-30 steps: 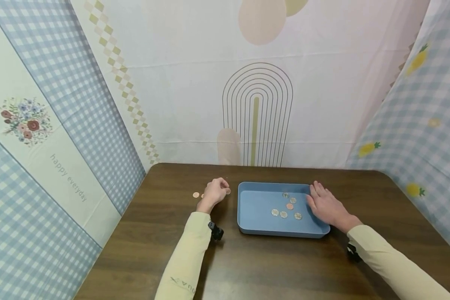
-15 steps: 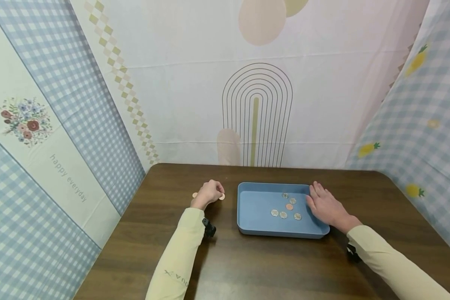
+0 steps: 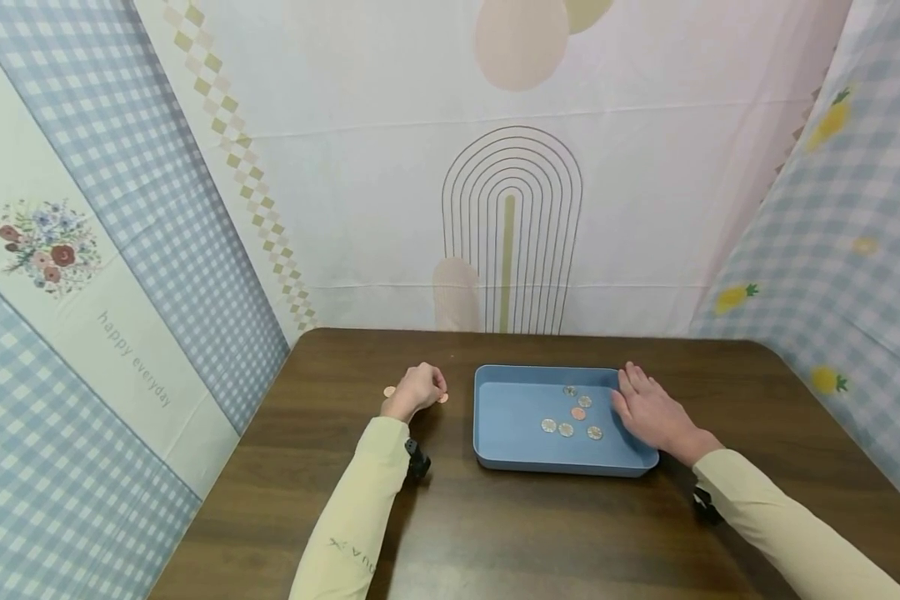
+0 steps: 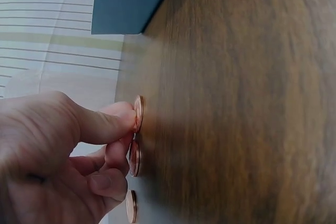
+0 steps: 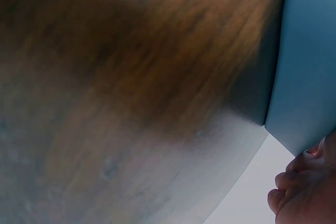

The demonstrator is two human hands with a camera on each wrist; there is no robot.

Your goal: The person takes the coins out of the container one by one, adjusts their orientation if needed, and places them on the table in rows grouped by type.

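Observation:
My left hand (image 3: 416,391) is on the table to the left of the blue tray, its thumb and fingers pinching a copper coin (image 4: 138,113) by the edge, close to the tabletop. Just beyond that coin lies a second copper coin (image 4: 134,158), and farther along a third coin (image 4: 131,206); in the head view one coin (image 3: 389,392) shows left of the hand. My right hand (image 3: 651,415) rests with fingers extended on the right rim of the blue tray (image 3: 506,417). Inside the tray lie several silvery coins (image 3: 566,430) and one copper coin (image 3: 578,413).
The brown wooden table (image 3: 510,533) extends in front of the tray and to both sides. A patterned white cloth (image 3: 375,208) hangs behind it, with blue checked cloths at left and right. Each wrist carries a small black camera (image 3: 417,458).
My left hand has shifted a little left and now pinches a coin lower, near the tabletop. The right hand and the coins in the tray have stayed put.

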